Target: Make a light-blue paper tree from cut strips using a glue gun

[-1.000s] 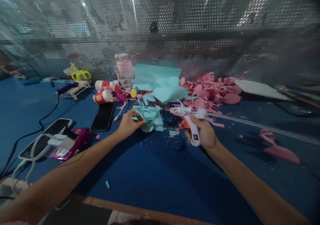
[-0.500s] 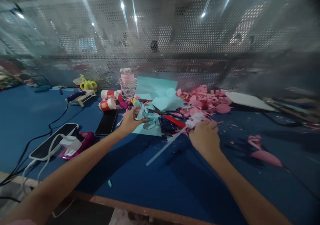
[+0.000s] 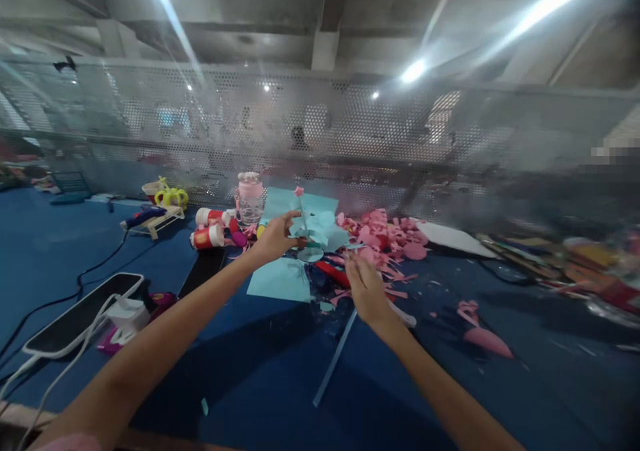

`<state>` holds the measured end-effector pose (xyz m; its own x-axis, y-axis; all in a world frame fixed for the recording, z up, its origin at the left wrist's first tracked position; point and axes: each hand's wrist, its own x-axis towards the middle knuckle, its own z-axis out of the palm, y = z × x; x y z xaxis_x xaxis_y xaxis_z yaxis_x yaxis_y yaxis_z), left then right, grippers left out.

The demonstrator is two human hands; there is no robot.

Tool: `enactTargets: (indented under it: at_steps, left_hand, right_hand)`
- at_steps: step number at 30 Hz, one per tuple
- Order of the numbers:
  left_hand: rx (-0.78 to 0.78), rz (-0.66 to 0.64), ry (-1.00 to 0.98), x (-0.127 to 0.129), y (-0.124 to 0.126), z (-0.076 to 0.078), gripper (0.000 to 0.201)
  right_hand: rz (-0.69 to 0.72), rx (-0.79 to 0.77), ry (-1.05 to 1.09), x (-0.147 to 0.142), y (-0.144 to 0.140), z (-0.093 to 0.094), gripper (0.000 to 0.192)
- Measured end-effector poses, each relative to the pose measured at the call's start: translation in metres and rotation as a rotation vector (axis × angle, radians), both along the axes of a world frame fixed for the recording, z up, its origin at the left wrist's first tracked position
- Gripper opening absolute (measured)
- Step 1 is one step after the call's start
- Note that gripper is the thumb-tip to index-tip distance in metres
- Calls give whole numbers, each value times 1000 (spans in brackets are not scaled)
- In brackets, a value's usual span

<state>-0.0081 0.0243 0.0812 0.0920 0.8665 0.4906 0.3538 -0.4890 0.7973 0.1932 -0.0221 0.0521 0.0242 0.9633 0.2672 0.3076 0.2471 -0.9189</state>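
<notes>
My left hand [image 3: 276, 236] is raised above the blue table [image 3: 280, 371] and pinches a light blue paper flower [image 3: 313, 229] with a thin stem and a small pink tip. My right hand [image 3: 364, 287] hovers just right of it, fingers apart and holding nothing. Below the hands lie a light blue paper sheet [image 3: 280, 279], a red-handled tool [image 3: 331, 274] and a long pale strip [image 3: 334, 357]. The white glue gun [image 3: 403, 316] lies on the table behind my right wrist, mostly hidden.
A heap of pink paper scraps [image 3: 387, 234] sits behind the hands. A pink-lidded jar [image 3: 249, 199], red and white cups [image 3: 209, 236], a dark phone [image 3: 200, 267], a power strip with cables [image 3: 83, 312] and a pink paper flamingo [image 3: 479, 334] lie around. A perforated metal screen [image 3: 320, 137] closes the back.
My left hand has lifted the paper flower off the table. My right hand has put down the glue gun and now opens beside the flower. The camera has tilted upward.
</notes>
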Motion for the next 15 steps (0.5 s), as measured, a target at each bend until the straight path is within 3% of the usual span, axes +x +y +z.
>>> enactTargets:
  at_steps: [2, 4, 6, 10, 15]
  left_hand:
    - [-6, 14, 50, 1, 3, -2, 63]
    - [-16, 5, 95, 0, 3, -4, 64]
    - [-2, -24, 107, -1, 3, -5, 63]
    - [22, 31, 169, -6, 3, -1, 50]
    - [92, 83, 256, -5, 3, 2, 43]
  right_hand:
    - [167, -174, 211, -14, 3, 9, 34]
    - [369, -476, 532, -27, 6, 18, 42]
    - [467, -639, 760, -38, 11, 27, 43]
    - [435, -670, 877, -49, 24, 39, 37]
    - [429, -696, 869, -47, 33, 39, 33]
